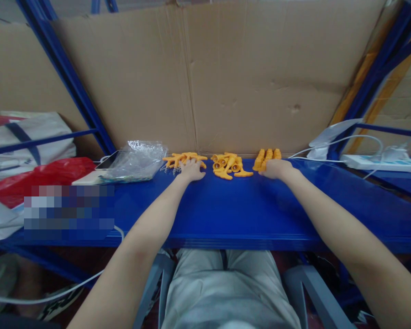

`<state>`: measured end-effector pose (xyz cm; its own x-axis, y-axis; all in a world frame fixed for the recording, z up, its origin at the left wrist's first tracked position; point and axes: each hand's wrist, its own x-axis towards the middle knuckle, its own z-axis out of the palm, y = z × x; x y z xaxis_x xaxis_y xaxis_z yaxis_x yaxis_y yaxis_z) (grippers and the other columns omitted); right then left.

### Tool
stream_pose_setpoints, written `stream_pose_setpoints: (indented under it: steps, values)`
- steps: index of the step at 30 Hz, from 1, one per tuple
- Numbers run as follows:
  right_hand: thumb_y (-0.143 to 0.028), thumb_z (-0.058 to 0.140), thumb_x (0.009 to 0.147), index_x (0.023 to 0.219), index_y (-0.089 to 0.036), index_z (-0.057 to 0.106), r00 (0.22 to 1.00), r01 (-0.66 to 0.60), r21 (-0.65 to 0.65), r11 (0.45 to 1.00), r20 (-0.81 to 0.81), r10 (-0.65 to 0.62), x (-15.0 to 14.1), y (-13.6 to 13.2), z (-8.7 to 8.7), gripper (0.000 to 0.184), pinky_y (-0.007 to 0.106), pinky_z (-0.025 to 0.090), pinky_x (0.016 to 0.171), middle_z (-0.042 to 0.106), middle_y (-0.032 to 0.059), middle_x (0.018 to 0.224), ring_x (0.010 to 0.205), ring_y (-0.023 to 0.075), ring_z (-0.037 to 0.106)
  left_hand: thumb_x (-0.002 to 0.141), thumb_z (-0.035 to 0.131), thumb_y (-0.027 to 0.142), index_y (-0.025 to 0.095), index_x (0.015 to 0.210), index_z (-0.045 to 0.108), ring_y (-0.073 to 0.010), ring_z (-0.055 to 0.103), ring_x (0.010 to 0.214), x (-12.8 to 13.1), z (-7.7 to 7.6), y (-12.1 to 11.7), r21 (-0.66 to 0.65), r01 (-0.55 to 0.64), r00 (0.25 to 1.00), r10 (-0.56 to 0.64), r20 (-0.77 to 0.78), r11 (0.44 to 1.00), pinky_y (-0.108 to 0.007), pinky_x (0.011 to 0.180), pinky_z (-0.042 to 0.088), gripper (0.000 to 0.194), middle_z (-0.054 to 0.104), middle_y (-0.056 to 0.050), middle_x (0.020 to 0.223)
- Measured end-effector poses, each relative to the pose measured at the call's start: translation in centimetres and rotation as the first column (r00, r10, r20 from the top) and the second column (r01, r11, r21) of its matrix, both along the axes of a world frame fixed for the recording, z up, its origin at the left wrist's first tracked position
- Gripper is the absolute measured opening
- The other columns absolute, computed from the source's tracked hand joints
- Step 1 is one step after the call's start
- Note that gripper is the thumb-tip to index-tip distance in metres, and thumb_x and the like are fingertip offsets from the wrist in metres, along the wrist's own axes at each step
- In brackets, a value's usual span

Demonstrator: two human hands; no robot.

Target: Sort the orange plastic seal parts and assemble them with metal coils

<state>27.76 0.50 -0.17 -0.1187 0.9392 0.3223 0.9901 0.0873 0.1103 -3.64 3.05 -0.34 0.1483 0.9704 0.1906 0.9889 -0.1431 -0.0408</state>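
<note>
Three small heaps of orange plastic parts lie along the back of a blue shelf. My left hand rests on the left heap of branched orange pieces, fingers curled over them. The middle heap of rounded orange pieces lies untouched between my hands. My right hand reaches the right group of ribbed orange pieces, with its fingers closed round one of them; the grip is small and partly hidden.
A crumpled clear plastic bag lies on a white box left of the parts. A red bag and a white bag sit at the far left. A white power strip with cables is at the right. Cardboard backs the shelf.
</note>
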Motion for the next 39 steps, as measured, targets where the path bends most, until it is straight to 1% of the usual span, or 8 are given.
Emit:
stream_pose_setpoints:
  steps: [3, 5, 8, 11, 19, 26, 34, 39]
  values:
    - [-0.040, 0.054, 0.089, 0.141, 0.002, 0.050, 0.995, 0.079, 0.045, 0.996, 0.057, -0.082, -2.4, -1.2, 0.4, 0.067, 0.063, 0.026, 0.112, 0.047, 0.0330, 0.146, 0.141, 0.0477, 0.037, 0.087, 0.054, 0.041, 0.025, 0.136, 0.058, -0.0368, 0.036, 0.143, 0.2, 0.2, -0.1, 0.011, -0.017, 1.000, 0.017, 0.013, 1.000, -0.063, 0.116, 0.025, 0.051, 0.048, -0.013, 0.151]
    - [-0.041, 0.053, 0.091, 0.130, -0.007, 0.062, 0.997, 0.065, 0.032, 0.997, 0.040, -0.066, -3.8, -2.1, 0.7, 0.052, 0.062, 0.034, 0.107, 0.060, 0.0274, 0.135, 0.131, 0.0449, 0.050, 0.088, 0.053, 0.038, 0.025, 0.133, 0.060, -0.0366, 0.039, 0.141, 0.3, 0.2, -0.2, 0.039, -0.025, 0.999, 0.024, 0.028, 0.999, -0.062, 0.115, 0.027, 0.048, 0.050, -0.013, 0.149]
    - [-0.037, 0.047, 0.096, 0.115, -0.017, 0.068, 0.997, -0.071, -0.038, 0.997, -0.015, 0.070, -5.3, -3.0, 0.9, 0.035, 0.048, 0.048, 0.094, 0.071, 0.0173, 0.118, 0.112, 0.0347, 0.065, 0.088, 0.051, 0.035, 0.022, 0.129, 0.063, -0.0374, 0.043, 0.138, 0.4, 0.3, -0.3, 0.081, -0.030, 0.998, 0.026, 0.054, 0.996, -0.063, 0.113, 0.029, 0.045, 0.053, -0.014, 0.146]
    - [-0.031, 0.046, 0.097, 0.116, -0.014, 0.065, 0.982, -0.189, -0.025, 0.982, -0.008, 0.189, -5.9, -3.3, 0.7, 0.031, 0.039, 0.050, 0.090, 0.069, 0.0167, 0.121, 0.110, 0.0299, 0.066, 0.087, 0.051, 0.031, 0.021, 0.128, 0.064, -0.0380, 0.046, 0.136, 0.5, 0.4, -0.6, 0.128, -0.025, 0.997, 0.015, 0.079, 0.991, -0.065, 0.112, 0.030, 0.044, 0.055, -0.014, 0.144]
    - [-0.026, 0.055, 0.094, 0.124, -0.015, 0.065, 0.918, -0.393, -0.111, 0.913, 0.011, 0.396, -5.4, -2.0, -1.0, 0.033, 0.040, 0.049, 0.095, 0.066, 0.0160, 0.127, 0.115, 0.0288, 0.062, 0.090, 0.048, 0.026, 0.025, 0.130, 0.061, -0.0324, 0.045, 0.136, 2.0, 0.8, -1.7, 0.278, 0.175, 0.976, -0.204, 0.081, 0.945, -0.068, 0.117, 0.017, 0.042, 0.054, -0.010, 0.146]
    - [-0.024, 0.055, 0.092, 0.123, -0.016, 0.068, 0.879, -0.476, -0.053, 0.878, -0.011, 0.476, -4.9, -1.5, -1.4, 0.034, 0.041, 0.051, 0.093, 0.071, 0.0142, 0.119, 0.106, 0.0274, 0.065, 0.093, 0.044, 0.025, 0.023, 0.127, 0.066, -0.0332, 0.058, 0.121, 4.9, -0.1, -3.3, 0.079, 0.440, 0.896, -0.443, 0.019, 0.894, -0.058, 0.105, 0.039, 0.040, 0.067, -0.013, 0.126]
    - [-0.023, 0.056, 0.091, 0.125, -0.016, 0.067, 0.876, -0.482, -0.050, 0.875, -0.014, 0.482, -4.8, -1.3, -1.6, 0.036, 0.041, 0.050, 0.095, 0.070, 0.0140, 0.123, 0.109, 0.0271, 0.065, 0.088, 0.051, 0.025, 0.025, 0.125, 0.063, -0.0345, 0.051, 0.126, 5.3, -0.9, -3.2, -0.001, 0.428, 0.904, -0.428, 0.014, 0.904, -0.057, 0.103, 0.038, 0.040, 0.063, -0.013, 0.126]
    - [-0.024, 0.055, 0.092, 0.124, -0.017, 0.066, 0.888, -0.460, -0.086, 0.884, -0.018, 0.460, -4.8, -1.4, -1.4, 0.035, 0.040, 0.050, 0.097, 0.069, 0.0132, 0.126, 0.114, 0.0266, 0.064, 0.093, 0.047, 0.026, 0.019, 0.109, 0.065, -0.0306, 0.057, 0.115, 4.9, -0.7, -2.8, 0.073, 0.419, 0.906, -0.421, 0.027, 0.905, -0.049, 0.097, 0.041, 0.025, 0.068, -0.013, 0.113]
